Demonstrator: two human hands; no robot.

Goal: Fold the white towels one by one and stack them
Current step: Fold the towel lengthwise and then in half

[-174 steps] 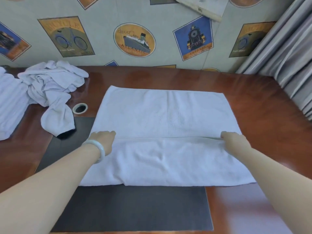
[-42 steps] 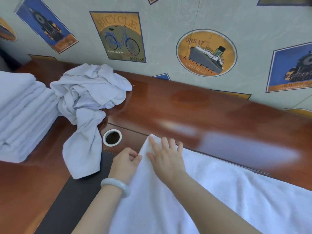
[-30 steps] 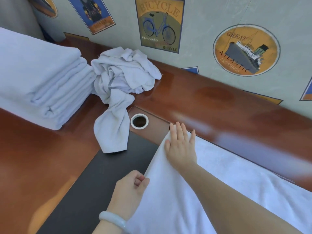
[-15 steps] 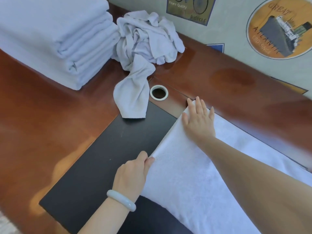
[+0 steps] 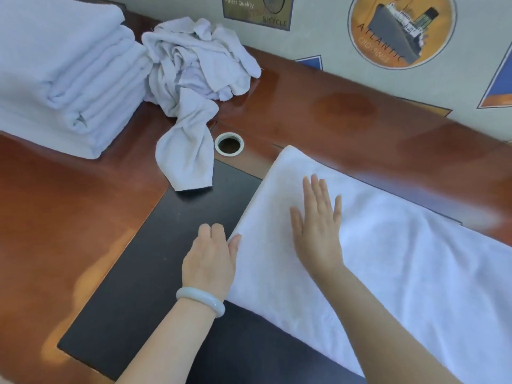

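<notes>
Soft white towel [image 5: 388, 259] lies under the flat, spread-fingered right hand [image 5: 315, 225]; left hand [image 5: 209, 261] touches its corner, grip unclear.

Bicycle poster [image 5: 256, 9] reads "Finest Quality BICYCLE"; ship emblem [image 5: 399, 29] "ATLANTIC".

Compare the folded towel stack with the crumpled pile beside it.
The folded stack lies in flat, even layers; the crumpled pile is bunched and wrinkled. The stack rests on the wooden desk, while the pile's loose end trails onto the black mat. Both are white towels, side by side.
</notes>
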